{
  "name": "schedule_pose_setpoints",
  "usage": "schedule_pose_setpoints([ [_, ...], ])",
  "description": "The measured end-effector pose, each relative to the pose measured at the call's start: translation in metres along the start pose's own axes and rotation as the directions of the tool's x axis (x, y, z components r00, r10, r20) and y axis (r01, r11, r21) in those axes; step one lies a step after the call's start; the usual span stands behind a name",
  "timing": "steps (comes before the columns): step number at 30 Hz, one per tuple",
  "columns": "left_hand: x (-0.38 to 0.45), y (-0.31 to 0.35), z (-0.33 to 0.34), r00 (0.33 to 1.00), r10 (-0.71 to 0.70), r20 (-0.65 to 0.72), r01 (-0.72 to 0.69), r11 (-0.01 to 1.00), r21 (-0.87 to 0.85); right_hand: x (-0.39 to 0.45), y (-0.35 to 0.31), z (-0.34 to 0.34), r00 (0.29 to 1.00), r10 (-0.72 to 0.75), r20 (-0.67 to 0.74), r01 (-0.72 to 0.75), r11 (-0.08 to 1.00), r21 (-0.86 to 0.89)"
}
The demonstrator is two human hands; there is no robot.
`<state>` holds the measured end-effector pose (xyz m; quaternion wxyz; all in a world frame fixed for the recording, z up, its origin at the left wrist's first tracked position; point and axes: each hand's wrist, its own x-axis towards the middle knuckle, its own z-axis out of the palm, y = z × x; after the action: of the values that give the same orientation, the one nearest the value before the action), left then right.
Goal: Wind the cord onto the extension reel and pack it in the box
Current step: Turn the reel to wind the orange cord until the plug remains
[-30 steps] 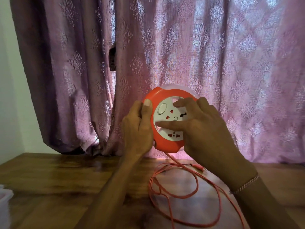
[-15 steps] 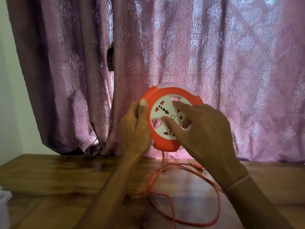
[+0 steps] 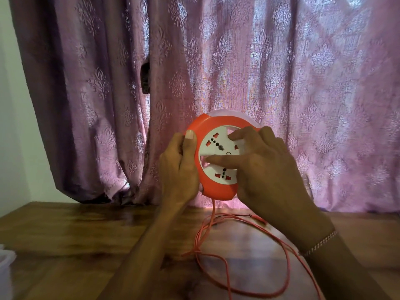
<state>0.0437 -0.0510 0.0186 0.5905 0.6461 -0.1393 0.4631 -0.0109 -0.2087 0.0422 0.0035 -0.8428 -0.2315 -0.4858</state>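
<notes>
An orange extension reel (image 3: 213, 187) with a white socket hub (image 3: 213, 148) is held upright above the wooden table. My left hand (image 3: 178, 165) grips its left rim, thumb on the front face. My right hand (image 3: 266, 167) lies over the hub, with fingers in its openings. A thin orange cord (image 3: 287, 256) hangs from the reel's bottom and lies in loose loops on the table. No box can be made out.
The wooden table (image 3: 75, 234) runs across the lower view. A pink patterned curtain (image 3: 259, 72) hangs close behind the reel. A whitish plastic container edge (image 3: 5, 269) shows at the lower left. A pale wall (image 3: 15, 126) stands at the left.
The white hub has turned under my right hand's fingers, and the cord loops on the table have shifted and tightened toward the reel. My left hand keeps its grip.
</notes>
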Motion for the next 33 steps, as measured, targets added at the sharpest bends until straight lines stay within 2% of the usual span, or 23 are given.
schedule_pose_setpoints([
  [3, -0.001, 0.001, 0.001, 1.000, -0.004, 0.010, 0.004, 1.000, -0.004, -0.001, -0.003, -0.001, 0.999, 0.043, -0.019, -0.043, 0.999, -0.006],
  [7, -0.002, 0.002, 0.003, 1.000, 0.013, 0.007, -0.013, 1.000, 0.006, -0.003, -0.006, 0.002, 0.987, 0.113, -0.114, -0.109, 0.993, 0.036],
  [12, 0.000, 0.002, 0.002, 1.000, 0.025, -0.016, -0.025, 1.000, 0.015, 0.001, -0.012, 0.008, 0.921, 0.316, -0.227, -0.300, 0.949, 0.100],
  [17, -0.001, 0.000, 0.002, 1.000, 0.000, 0.010, 0.000, 1.000, 0.007, 0.002, -0.007, 0.008, 0.936, 0.235, -0.260, -0.225, 0.972, 0.069],
  [21, -0.001, 0.002, 0.002, 1.000, -0.020, 0.005, 0.020, 1.000, -0.010, 0.001, 0.003, 0.008, 0.948, 0.073, -0.311, -0.033, 0.990, 0.134],
  [23, 0.000, 0.002, 0.001, 1.000, -0.011, -0.015, 0.011, 0.999, -0.033, 0.001, 0.006, 0.006, 0.964, -0.026, -0.263, 0.071, 0.984, 0.164],
  [25, 0.001, 0.001, 0.000, 1.000, 0.006, -0.029, -0.007, 0.999, -0.039, 0.000, 0.007, 0.002, 0.984, -0.085, -0.154, 0.115, 0.974, 0.198],
  [30, 0.002, -0.001, 0.000, 1.000, -0.003, -0.024, 0.003, 1.000, -0.018, 0.000, 0.003, -0.005, 0.995, -0.077, 0.066, 0.068, 0.990, 0.120],
  [33, 0.002, -0.001, 0.000, 1.000, 0.001, -0.018, -0.001, 1.000, -0.019, 0.000, 0.002, -0.007, 0.997, -0.046, 0.059, 0.043, 0.998, 0.046],
])
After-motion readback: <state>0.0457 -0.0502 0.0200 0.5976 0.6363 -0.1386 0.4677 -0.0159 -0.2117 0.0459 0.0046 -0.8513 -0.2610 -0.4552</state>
